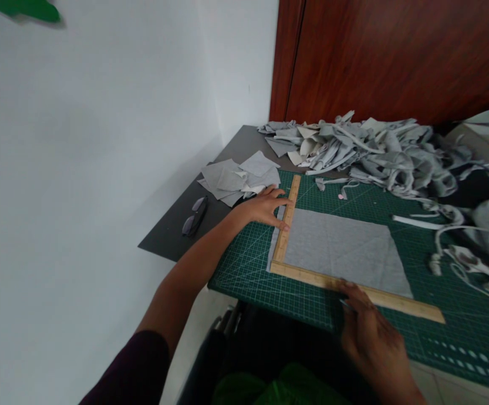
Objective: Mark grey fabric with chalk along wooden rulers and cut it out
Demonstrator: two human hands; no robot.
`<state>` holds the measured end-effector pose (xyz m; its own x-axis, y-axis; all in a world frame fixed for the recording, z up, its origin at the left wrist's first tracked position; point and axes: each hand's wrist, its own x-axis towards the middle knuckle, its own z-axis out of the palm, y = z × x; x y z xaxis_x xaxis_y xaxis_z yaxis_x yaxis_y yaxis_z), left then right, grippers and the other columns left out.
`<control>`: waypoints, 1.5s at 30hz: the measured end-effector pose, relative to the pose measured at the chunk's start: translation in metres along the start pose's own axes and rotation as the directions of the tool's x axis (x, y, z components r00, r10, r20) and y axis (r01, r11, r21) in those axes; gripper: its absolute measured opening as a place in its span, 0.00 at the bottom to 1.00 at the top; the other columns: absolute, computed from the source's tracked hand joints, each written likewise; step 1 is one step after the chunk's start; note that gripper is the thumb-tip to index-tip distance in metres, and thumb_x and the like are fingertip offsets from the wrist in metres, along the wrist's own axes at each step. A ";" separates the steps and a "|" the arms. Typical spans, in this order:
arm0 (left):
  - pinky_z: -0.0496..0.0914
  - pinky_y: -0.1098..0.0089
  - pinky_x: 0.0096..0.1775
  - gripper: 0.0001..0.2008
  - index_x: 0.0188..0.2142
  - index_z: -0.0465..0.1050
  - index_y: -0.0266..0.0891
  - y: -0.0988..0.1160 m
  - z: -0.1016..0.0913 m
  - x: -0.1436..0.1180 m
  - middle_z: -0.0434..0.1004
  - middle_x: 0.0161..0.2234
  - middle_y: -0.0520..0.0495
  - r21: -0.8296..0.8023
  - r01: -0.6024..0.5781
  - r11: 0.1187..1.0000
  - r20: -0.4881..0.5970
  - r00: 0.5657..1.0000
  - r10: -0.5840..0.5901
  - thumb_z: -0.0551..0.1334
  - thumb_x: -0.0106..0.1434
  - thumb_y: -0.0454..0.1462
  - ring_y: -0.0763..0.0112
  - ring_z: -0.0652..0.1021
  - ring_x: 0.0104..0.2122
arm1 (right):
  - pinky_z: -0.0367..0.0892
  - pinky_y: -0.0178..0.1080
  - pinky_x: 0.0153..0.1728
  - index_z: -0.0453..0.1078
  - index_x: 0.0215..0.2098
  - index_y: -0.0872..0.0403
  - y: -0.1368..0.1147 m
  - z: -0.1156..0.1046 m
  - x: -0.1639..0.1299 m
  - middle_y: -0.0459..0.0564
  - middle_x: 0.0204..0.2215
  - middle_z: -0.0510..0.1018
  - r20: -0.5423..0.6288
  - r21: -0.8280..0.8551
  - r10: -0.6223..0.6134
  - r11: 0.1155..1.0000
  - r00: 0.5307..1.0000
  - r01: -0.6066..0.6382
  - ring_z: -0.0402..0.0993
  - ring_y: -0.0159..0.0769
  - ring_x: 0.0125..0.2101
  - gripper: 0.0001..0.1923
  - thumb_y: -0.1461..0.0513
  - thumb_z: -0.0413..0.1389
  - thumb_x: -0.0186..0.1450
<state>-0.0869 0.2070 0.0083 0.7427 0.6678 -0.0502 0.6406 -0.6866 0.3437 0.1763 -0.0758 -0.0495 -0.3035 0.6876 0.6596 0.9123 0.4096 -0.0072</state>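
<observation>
From the head view, the left hand [265, 208] lies flat and open on the short arm of a wooden L-square [288, 216], pinning it on the grey fabric piece [341, 250], which lies on the green cutting mat [244, 270]. The right hand [371, 332] is closed around a slim tool, hard to identify, at the ruler's long arm. Steady downward pressure and keeping the tool tight against the wooden edge should give a clean line. Cut squares [239, 180] and scraps [375, 152] sit beyond.
</observation>
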 end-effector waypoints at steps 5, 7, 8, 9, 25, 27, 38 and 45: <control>0.50 0.48 0.70 0.45 0.66 0.68 0.51 -0.002 0.002 0.000 0.58 0.69 0.42 0.023 -0.031 0.999 -0.034 0.999 0.032 0.70 0.53 0.63 0.42 0.53 0.72 | 0.82 0.47 0.44 0.68 0.55 0.65 -0.001 0.000 -0.001 0.70 0.51 0.82 0.015 -0.005 0.015 1.000 1.000 -0.015 0.84 0.49 0.48 0.16 0.64 0.45 0.77; 0.52 0.50 0.70 0.44 0.65 0.69 0.50 -0.003 0.001 -0.001 0.60 0.67 0.41 0.035 -0.049 0.998 -0.051 0.997 0.051 0.70 0.54 0.63 0.45 0.57 0.70 | 0.82 0.47 0.44 0.68 0.53 0.64 -0.001 0.001 -0.001 0.70 0.50 0.82 0.011 -0.004 0.015 1.000 1.000 -0.015 0.84 0.50 0.48 0.15 0.64 0.46 0.77; 0.53 0.52 0.69 0.43 0.64 0.69 0.48 -0.003 0.001 -0.001 0.62 0.66 0.41 0.042 -0.057 0.997 -0.059 0.996 0.060 0.70 0.54 0.63 0.47 0.59 0.68 | 0.82 0.47 0.44 0.69 0.53 0.64 0.000 0.001 -0.001 0.70 0.50 0.83 0.005 -0.003 0.010 1.000 1.000 -0.010 0.84 0.50 0.48 0.14 0.64 0.46 0.77; 0.55 0.54 0.69 0.43 0.64 0.69 0.47 -0.003 0.000 -0.002 0.63 0.65 0.40 0.048 -0.063 0.997 -0.065 0.996 0.066 0.70 0.54 0.62 0.49 0.61 0.67 | 0.82 0.47 0.44 0.69 0.52 0.64 0.000 0.000 -0.001 0.69 0.50 0.83 0.001 -0.003 0.004 1.000 1.000 -0.004 0.84 0.50 0.48 0.14 0.64 0.46 0.77; 0.41 0.49 0.73 0.62 0.75 0.46 0.48 0.011 -0.003 -0.005 0.40 0.77 0.43 0.008 0.063 0.998 0.095 0.993 -0.063 0.65 0.49 0.69 0.38 0.40 0.75 | 0.81 0.45 0.44 0.69 0.50 0.63 0.000 0.002 -0.002 0.68 0.51 0.82 -0.005 -0.011 -0.005 1.000 1.000 0.005 0.84 0.48 0.48 0.11 0.65 0.47 0.76; 0.40 0.49 0.73 0.62 0.76 0.44 0.47 0.014 -0.003 -0.005 0.40 0.77 0.43 0.009 0.083 0.996 0.088 0.993 -0.084 0.62 0.51 0.70 0.39 0.39 0.75 | 0.81 0.45 0.44 0.69 0.52 0.64 0.000 0.002 -0.001 0.69 0.51 0.82 0.007 -0.013 0.005 1.000 1.000 -0.004 0.84 0.49 0.48 0.13 0.65 0.47 0.76; 0.40 0.44 0.72 0.60 0.75 0.48 0.54 0.018 -0.008 -0.009 0.38 0.78 0.49 0.044 0.120 0.992 0.116 0.985 -0.124 0.63 0.48 0.72 0.38 0.35 0.75 | 0.81 0.48 0.44 0.68 0.53 0.63 -0.001 0.001 -0.002 0.68 0.51 0.83 0.011 -0.005 0.013 1.000 1.000 -0.013 0.83 0.50 0.49 0.13 0.64 0.46 0.76; 0.38 0.48 0.73 0.65 0.76 0.43 0.46 0.012 -0.004 -0.006 0.34 0.78 0.43 0.045 0.115 0.992 0.130 0.984 -0.120 0.64 0.47 0.71 0.41 0.35 0.75 | 0.81 0.46 0.44 0.68 0.54 0.64 -0.001 0.000 0.000 0.68 0.51 0.83 0.002 -0.015 0.008 1.000 1.000 -0.008 0.84 0.49 0.47 0.14 0.64 0.46 0.76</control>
<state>-0.0844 0.1961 0.0164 0.6792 0.7026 -0.2122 0.7302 -0.6174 0.2926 0.1756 -0.0758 -0.0493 -0.2963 0.6920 0.6583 0.9189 0.3946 -0.0013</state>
